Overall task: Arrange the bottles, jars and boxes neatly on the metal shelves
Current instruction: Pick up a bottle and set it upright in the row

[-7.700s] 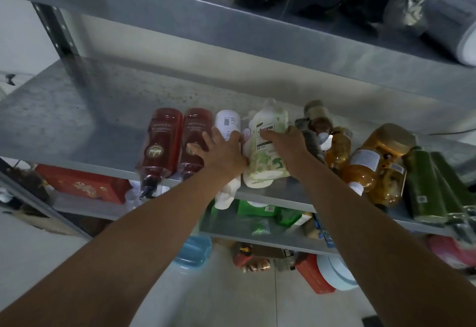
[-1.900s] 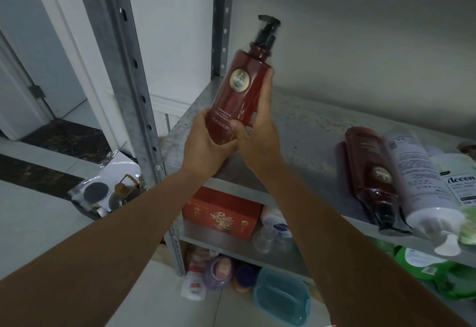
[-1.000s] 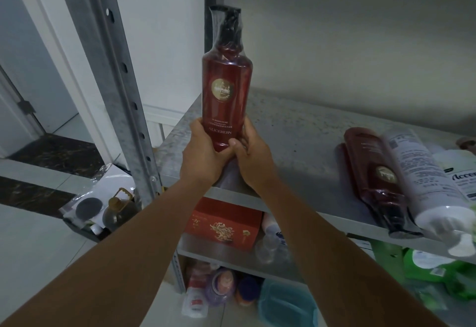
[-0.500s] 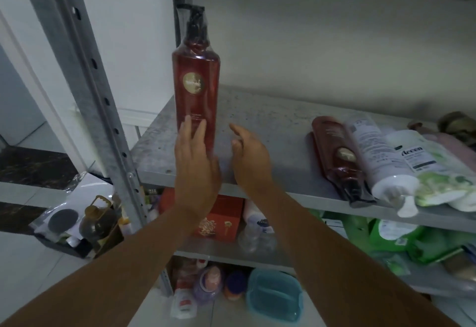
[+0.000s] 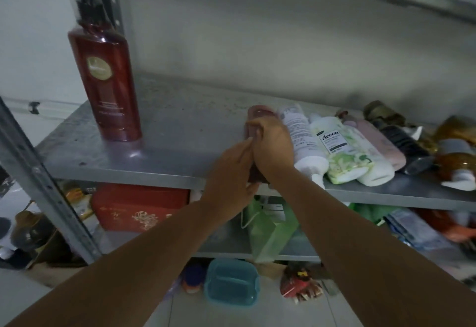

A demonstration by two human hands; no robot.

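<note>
- Now the first red bottle (image 5: 108, 74) stands upright at the left end of the shelf (image 5: 180, 131), released; one item is placed
- Both hands have shifted to the second red bottle (image 5: 258, 115) (lying flat); right hand (image 5: 273, 143) grips its body, left hand (image 5: 231, 172) holds its near end
- The white bottle (image 5: 301, 136) lies just beside it, crowding the lift

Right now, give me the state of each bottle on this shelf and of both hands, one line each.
standing red bottle: upright, left end of the shelf, untouched.
lying red bottle: on its side, held by both hands.
white bottle: on its side, pump at the front edge.
Accen bottle: on its side.
pink bottle: on its side.
right hand: wrapped over the lying red bottle's middle.
left hand: holds its pump end.
</note>
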